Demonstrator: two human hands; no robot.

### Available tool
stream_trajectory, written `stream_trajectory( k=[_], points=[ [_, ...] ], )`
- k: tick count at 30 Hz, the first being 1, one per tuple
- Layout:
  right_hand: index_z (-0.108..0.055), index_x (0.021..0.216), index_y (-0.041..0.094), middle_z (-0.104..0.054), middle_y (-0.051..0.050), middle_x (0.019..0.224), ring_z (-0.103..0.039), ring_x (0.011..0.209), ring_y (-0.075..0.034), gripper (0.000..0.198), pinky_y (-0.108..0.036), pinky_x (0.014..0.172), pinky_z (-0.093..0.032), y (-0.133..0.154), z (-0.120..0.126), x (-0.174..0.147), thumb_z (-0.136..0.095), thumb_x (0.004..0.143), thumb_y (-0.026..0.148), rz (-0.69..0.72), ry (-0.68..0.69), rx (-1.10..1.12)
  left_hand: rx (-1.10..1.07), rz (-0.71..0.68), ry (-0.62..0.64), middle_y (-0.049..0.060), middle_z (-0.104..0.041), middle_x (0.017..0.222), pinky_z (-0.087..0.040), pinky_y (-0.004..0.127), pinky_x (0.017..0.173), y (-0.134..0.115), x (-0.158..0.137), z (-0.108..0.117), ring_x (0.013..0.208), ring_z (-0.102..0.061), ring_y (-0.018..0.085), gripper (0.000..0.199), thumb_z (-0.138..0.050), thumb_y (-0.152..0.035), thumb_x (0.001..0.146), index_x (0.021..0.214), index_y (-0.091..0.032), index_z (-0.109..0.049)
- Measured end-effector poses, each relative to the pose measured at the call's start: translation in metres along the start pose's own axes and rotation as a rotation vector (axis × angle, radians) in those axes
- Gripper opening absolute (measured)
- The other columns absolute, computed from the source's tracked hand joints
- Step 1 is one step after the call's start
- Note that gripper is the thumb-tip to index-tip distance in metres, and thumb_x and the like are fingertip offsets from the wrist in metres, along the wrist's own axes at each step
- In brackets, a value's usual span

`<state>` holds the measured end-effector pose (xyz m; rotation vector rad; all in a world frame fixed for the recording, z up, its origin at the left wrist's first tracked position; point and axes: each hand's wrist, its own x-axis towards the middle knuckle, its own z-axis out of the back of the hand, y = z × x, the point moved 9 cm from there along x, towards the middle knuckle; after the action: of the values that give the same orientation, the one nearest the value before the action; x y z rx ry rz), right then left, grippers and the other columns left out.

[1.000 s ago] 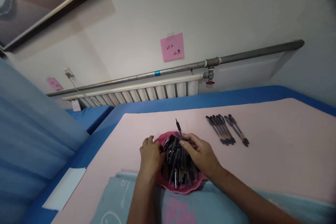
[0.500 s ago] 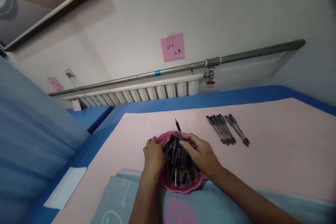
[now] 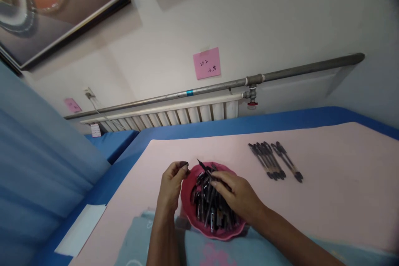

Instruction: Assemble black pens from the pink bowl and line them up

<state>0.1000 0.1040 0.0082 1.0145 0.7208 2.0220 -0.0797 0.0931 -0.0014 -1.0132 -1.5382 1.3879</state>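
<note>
A pink bowl (image 3: 186, 199) with a wavy rim is heaped with dark pens and pen parts (image 3: 215, 203). Over its far right side, my right hand (image 3: 238, 193) pinches an uncapped pen (image 3: 203, 166), whose tip points up and to the left. My left hand (image 3: 171, 185) is raised at the bowl's left rim, thumb and fingers closed on a small dark pen cap (image 3: 184, 163), mostly hidden by the fingers. To the right, several capped pens (image 3: 268, 161) lie side by side, with a small gap before the rightmost ones (image 3: 287, 162).
A pink sheet (image 3: 336, 183) covers the blue bed (image 3: 237, 124). Light blue patterned cloth (image 3: 249, 249) lies below the bowl. White paper (image 3: 81, 230) is at the left, near a blue curtain (image 3: 37, 166). A radiator (image 3: 187, 114) and pipe (image 3: 293, 73) run along the wall.
My left hand has lifted out of the bowl to the left with the small cap in its fingers. The pen in my right hand has tipped lower and leftward. The view has shifted slightly.
</note>
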Motion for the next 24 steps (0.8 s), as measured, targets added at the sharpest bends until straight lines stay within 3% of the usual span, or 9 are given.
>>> stream_trajectory(
  k=[4, 11, 20, 24],
  points=[
    [-0.062, 0.1, 0.023, -0.067, -0.003, 0.091, -0.06, 0.084, -0.019, 0.021, -0.034, 0.076, -0.046, 0.008, -0.005, -0.001, -0.048, 0.084, 0.024, 0.099, 0.035, -0.13, -0.153, 0.08, 0.092, 0.002, -0.062, 0.07, -0.043, 0.024, 0.065, 0.005, -0.002, -0.008, 0.064, -0.055, 0.011, 0.024, -0.07, -0.028, 0.061, 0.078, -0.013, -0.064],
    [-0.062, 0.101, 0.023, -0.066, -0.003, 0.086, -0.058, 0.08, -0.019, 0.021, -0.034, 0.073, -0.045, 0.014, -0.006, -0.001, -0.049, 0.084, 0.022, 0.154, 0.042, -0.22, -0.146, 0.096, 0.148, 0.002, -0.063, 0.068, -0.042, 0.023, 0.065, 0.005, -0.003, -0.01, 0.062, -0.055, 0.01, 0.019, -0.07, -0.024, 0.062, 0.077, -0.013, -0.066],
    [-0.063, 0.096, 0.023, -0.064, -0.003, 0.078, -0.056, 0.076, -0.02, 0.02, -0.036, 0.07, -0.042, 0.016, -0.011, -0.003, -0.048, 0.084, 0.02, 0.193, 0.08, -0.328, -0.137, 0.125, 0.17, 0.001, -0.062, 0.068, -0.042, 0.022, 0.064, 0.007, -0.004, -0.011, 0.062, -0.054, 0.009, 0.022, -0.071, -0.023, 0.059, 0.079, -0.013, -0.068],
    [-0.062, 0.095, 0.021, -0.065, -0.004, 0.082, -0.057, 0.079, -0.02, 0.018, -0.037, 0.073, -0.042, 0.018, -0.01, -0.004, -0.048, 0.084, 0.021, 0.186, 0.053, -0.292, -0.195, 0.15, 0.12, 0.001, -0.063, 0.069, -0.044, 0.024, 0.062, 0.009, -0.003, -0.011, 0.06, -0.056, 0.01, 0.029, -0.074, -0.026, 0.055, 0.08, -0.013, -0.066]
  ],
)
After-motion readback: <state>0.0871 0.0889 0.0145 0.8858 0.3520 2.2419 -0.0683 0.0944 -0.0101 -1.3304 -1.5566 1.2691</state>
